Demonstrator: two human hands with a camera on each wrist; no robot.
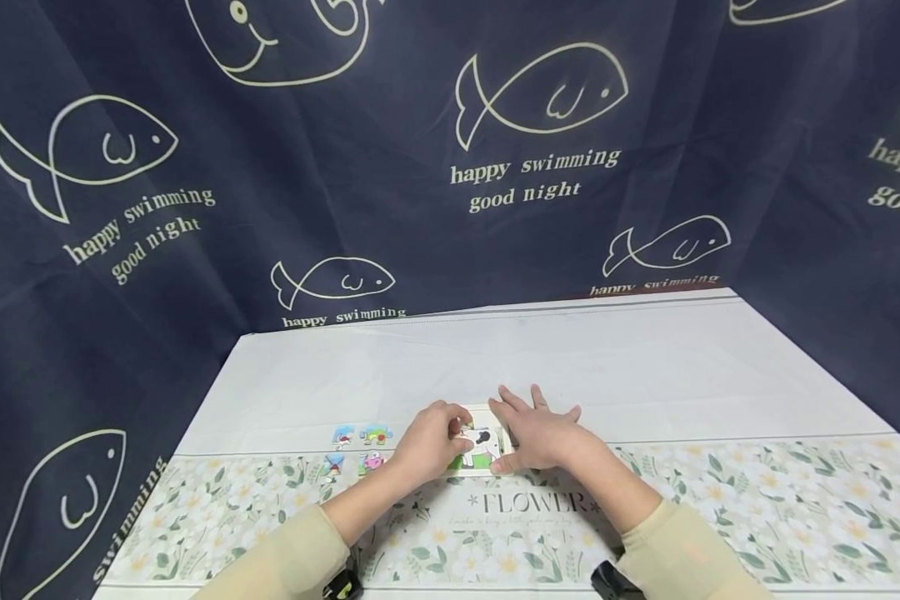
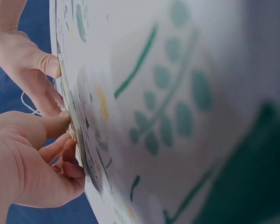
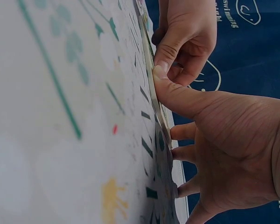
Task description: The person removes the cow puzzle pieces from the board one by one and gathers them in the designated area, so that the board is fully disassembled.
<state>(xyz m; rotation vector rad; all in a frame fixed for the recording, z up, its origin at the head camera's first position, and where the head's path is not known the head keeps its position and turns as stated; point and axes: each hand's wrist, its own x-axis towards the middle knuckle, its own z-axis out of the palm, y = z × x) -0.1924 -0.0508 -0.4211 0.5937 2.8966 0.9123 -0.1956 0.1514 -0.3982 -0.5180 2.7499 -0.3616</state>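
A small jigsaw board (image 1: 480, 410) with a pale frame lies on the table, with a picture of a black-and-white animal on green (image 1: 483, 438) inside it. At the board's left side, my left hand (image 1: 426, 437) pinches a puzzle piece, mostly hidden by the thumb and curled fingers. On the opposite side, my right hand (image 1: 538, 433) spreads its fingers over the board's right edge, its thumb at the near right corner. Side-on in the right wrist view, the right thumb (image 3: 177, 95) touches the board beside the left thumb (image 3: 165, 53).
Several loose puzzle pieces lie left of the board: two blue-and-green ones (image 1: 376, 434) (image 1: 342, 436) behind, a blue one (image 1: 332, 464) and a pink one (image 1: 371, 462) in front. A floral cloth (image 1: 720, 500) covers the near table, and a dark fish-print curtain (image 1: 420, 208) surrounds it.
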